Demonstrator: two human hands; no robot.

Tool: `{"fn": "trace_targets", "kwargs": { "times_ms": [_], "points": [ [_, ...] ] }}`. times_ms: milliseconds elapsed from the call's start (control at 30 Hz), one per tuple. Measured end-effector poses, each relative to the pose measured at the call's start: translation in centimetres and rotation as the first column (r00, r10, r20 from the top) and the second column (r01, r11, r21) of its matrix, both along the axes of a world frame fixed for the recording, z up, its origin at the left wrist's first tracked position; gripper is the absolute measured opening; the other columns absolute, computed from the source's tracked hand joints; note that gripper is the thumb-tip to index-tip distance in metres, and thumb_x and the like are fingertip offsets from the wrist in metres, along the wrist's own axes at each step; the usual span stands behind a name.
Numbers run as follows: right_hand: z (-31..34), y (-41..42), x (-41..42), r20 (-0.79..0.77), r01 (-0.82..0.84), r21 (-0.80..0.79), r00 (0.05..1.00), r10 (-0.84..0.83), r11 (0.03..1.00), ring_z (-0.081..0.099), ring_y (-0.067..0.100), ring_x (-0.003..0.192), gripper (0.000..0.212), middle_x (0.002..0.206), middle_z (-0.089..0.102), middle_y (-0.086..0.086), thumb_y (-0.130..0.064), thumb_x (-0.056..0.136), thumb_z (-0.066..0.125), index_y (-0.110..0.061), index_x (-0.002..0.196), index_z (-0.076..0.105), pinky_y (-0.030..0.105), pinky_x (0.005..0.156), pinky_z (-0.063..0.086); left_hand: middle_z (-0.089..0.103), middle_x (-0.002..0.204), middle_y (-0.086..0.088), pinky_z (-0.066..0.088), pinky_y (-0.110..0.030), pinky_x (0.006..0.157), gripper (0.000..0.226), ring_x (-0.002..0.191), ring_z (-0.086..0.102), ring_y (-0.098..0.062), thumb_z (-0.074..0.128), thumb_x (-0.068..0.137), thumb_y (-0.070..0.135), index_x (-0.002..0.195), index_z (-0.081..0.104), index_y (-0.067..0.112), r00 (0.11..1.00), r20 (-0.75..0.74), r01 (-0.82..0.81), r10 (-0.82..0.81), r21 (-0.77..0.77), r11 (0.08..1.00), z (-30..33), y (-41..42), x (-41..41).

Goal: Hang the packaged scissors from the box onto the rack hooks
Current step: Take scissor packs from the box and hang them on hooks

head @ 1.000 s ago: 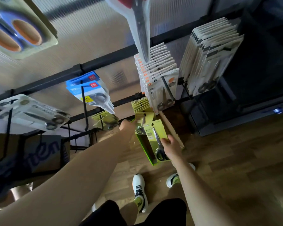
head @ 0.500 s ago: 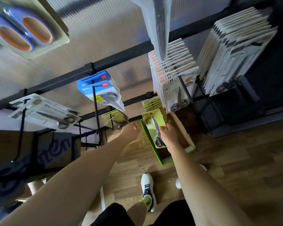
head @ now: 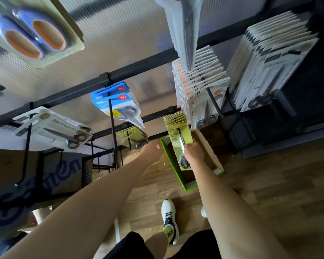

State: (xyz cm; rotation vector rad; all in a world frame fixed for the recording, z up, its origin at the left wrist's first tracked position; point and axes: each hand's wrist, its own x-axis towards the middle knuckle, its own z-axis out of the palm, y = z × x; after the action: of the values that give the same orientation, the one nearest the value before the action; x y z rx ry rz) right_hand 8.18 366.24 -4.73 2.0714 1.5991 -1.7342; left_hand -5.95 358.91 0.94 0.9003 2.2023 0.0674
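Gripping the yellow-green carded scissors pack (head: 180, 144) at centre frame, the right hand (head: 194, 153) has its hole at the black hook (head: 179, 132); slide it squarely back. Left hand (head: 153, 149) reaches beside, grip unclear. Green cardboard box (head: 171, 161) sits below.

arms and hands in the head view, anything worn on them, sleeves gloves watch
Both forearms are bare along their whole visible length: no sleeves show. The left hand and right hand wear no gloves, and no watch, bracelet or ring can be seen on either wrist or the visible fingers.
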Motion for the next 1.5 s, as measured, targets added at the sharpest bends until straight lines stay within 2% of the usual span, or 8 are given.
{"fn": "trace_targets", "kwargs": {
  "times_ms": [233,433,667,767,967,1067,1233,1500],
  "points": [
    [-0.4,0.4,2.5,0.065,0.055,0.002,0.996,-0.055,0.998,0.059,0.032,0.115,0.048,0.134,0.056,0.015,-0.029,0.096,0.056,-0.007,0.138,0.047,0.032,0.073,0.047,0.063,0.106,-0.012,0.048,-0.033,0.077,0.024,0.095,0.061,-0.029,0.059,0.093,0.027,0.107,0.06,0.008,0.998,0.01,0.07,-0.069,-0.102,0.992,-1.3,-1.3,0.6],
    [-1.8,-0.9,7.6,0.01,0.014,-0.148,1.0,-0.013,0.989,0.05,0.032,0.129,0.05,0.143,0.05,0.014,-0.025,0.099,0.054,-0.006,0.144,0.042,0.037,0.098,0.043,0.063,0.116,-0.01,0.046,-0.031,0.085,0.028,0.107,0.058,-0.028,0.056,0.095,0.032,0.111,0.059,0.01,0.983,0.01,0.184,-0.185,-0.202,0.962,-3.9,-2.0,4.7],
    [-6.2,-1.9,12.8,-0.039,0.004,-0.157,0.999,-0.01,0.988,0.049,0.029,0.129,0.051,0.142,0.051,0.012,-0.024,0.096,0.056,-0.008,0.142,0.044,0.03,0.099,0.04,0.059,0.122,-0.014,0.043,-0.03,0.087,0.032,0.111,0.056,-0.028,0.049,0.097,0.024,0.124,0.053,0.007,0.965,0.037,0.261,-0.26,-0.249,0.933,-9.3,-1.4,11.8],
    [-9.6,-2.7,14.1,-0.037,0.03,-0.141,0.999,-0.036,0.99,0.05,0.03,0.128,0.051,0.14,0.052,0.013,-0.022,0.095,0.057,-0.008,0.142,0.044,0.032,0.098,0.042,0.056,0.13,-0.016,0.043,-0.035,0.092,0.045,0.12,0.053,-0.034,0.054,0.096,0.025,0.136,0.043,0.009,0.975,0.051,0.223,-0.217,-0.22,0.95,-13.5,-1.1,13.3],
    [-18.0,-5.7,14.3,-0.014,0.095,-0.122,0.995,-0.097,0.988,0.055,0.03,0.12,0.049,0.128,0.059,0.012,-0.024,0.091,0.056,-0.014,0.139,0.046,0.035,0.096,0.046,0.053,0.133,-0.017,0.042,-0.034,0.083,0.053,0.119,0.053,-0.036,0.051,0.097,0.028,0.145,0.033,0.015,0.96,0.002,0.273,-0.279,-0.21,0.939,-22.5,-0.3,13.2],
    [-22.7,-7.2,13.1,-0.02,0.123,-0.122,0.992,-0.126,0.985,0.053,0.03,0.124,0.049,0.136,0.054,0.01,-0.024,0.092,0.055,-0.015,0.139,0.046,0.04,0.104,0.043,0.052,0.133,-0.017,0.039,-0.032,0.08,0.052,0.119,0.052,-0.036,0.052,0.097,0.025,0.144,0.034,0.013,0.949,-0.01,0.306,-0.316,-0.222,0.926,-27.2,0.1,12.4],
    [-32.1,-8.5,10.5,-0.043,0.17,-0.167,0.983,-0.179,0.971,0.052,0.027,0.125,0.049,0.14,0.051,0.011,-0.021,0.093,0.055,-0.013,0.141,0.045,0.033,0.1,0.041,0.055,0.131,-0.016,0.046,-0.039,0.093,0.049,0.118,0.054,-0.036,0.056,0.094,0.024,0.139,0.04,0.013,0.946,-0.045,0.303,-0.321,-0.23,0.925,-36.1,-0.1,9.7],
    [-44.2,-7.1,6.0,-0.057,0.291,-0.206,0.949,-0.309,0.934,0.05,0.029,0.125,0.053,0.139,0.048,0.014,-0.017,0.093,0.056,-0.012,0.144,0.04,0.033,0.098,0.04,0.053,0.129,-0.01,0.045,-0.036,0.092,0.046,0.117,0.054,-0.029,0.055,0.095,0.021,0.138,0.04,0.013,0.91,-0.1,0.376,-0.402,-0.206,0.903,-48.4,2.0,5.6]
  ]
}}
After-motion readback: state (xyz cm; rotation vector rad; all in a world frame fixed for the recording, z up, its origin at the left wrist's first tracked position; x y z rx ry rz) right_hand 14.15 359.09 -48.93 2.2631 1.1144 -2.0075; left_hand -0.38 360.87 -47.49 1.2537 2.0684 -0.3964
